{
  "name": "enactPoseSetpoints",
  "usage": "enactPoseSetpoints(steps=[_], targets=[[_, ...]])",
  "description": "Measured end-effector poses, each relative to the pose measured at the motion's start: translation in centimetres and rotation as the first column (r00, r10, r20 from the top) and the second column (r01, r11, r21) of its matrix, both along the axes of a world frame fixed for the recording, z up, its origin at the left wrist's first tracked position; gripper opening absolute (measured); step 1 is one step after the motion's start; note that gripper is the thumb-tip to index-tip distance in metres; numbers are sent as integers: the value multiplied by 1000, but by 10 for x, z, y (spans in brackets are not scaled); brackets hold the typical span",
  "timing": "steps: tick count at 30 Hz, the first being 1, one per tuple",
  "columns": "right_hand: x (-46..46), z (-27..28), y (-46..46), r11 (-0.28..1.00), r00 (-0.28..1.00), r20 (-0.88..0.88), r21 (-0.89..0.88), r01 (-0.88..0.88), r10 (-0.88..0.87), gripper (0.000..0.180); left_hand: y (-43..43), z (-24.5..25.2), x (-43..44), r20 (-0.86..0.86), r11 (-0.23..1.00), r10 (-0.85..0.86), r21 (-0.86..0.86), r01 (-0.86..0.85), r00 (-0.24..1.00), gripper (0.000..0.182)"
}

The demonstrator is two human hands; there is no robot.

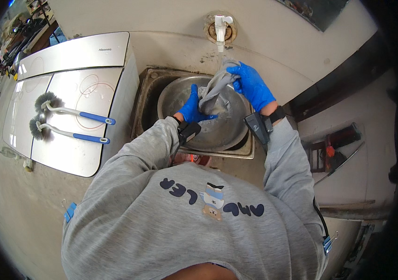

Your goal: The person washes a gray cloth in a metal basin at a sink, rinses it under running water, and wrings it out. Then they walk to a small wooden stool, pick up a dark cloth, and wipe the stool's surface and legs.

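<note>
A wet grey cloth (215, 89) is stretched at a slant over a round metal basin (171, 94). My right hand (255, 85), in a blue rubber glove, grips its upper end just below the tap. The cloth's lower end rests in my left hand (193, 106), gloved the same way, with the thumb raised on one side and the fingers beneath. From the white plastic tap (221, 33) a thin stream of water falls towards the cloth. Some water and suds show in the basin, which sits tilted inside a stained metal sink (150, 78).
To the left stands a Hisense washing machine (76, 147) with a glossy lid. Two round-headed scrub brushes, an upper one (97, 118) and a lower one (90, 138), lie on it with blue handles. A reddish container (202, 160) partly shows under the sink's front edge.
</note>
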State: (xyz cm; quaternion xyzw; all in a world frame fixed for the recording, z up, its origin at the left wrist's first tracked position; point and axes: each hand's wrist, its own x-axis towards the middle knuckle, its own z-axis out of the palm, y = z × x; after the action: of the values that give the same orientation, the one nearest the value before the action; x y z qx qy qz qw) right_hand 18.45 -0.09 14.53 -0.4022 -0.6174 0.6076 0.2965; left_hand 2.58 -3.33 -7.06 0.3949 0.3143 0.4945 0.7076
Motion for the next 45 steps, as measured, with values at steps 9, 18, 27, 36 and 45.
enactPoseSetpoints(steps=[9,18,27,36,45], targets=[[-10,-101,-37,865,907,378,501,-34,-183,35,-33,95,4,-147,963,91,-239,-125,985,62],[-27,-132,-43,827,892,332,557,78,-307,36,-19,68,6,377,911,56,-399,108,924,75],[-26,-123,-40,847,912,288,521,107,-293,38,-13,41,7,-768,750,482,611,254,422,67],[-26,-144,-23,848,901,250,491,198,-356,43,-19,42,12,-688,983,151,183,-31,710,55],[28,-109,-15,990,996,88,-142,-6,19,31,-14,47,-5,-317,927,70,-329,-178,946,65]])
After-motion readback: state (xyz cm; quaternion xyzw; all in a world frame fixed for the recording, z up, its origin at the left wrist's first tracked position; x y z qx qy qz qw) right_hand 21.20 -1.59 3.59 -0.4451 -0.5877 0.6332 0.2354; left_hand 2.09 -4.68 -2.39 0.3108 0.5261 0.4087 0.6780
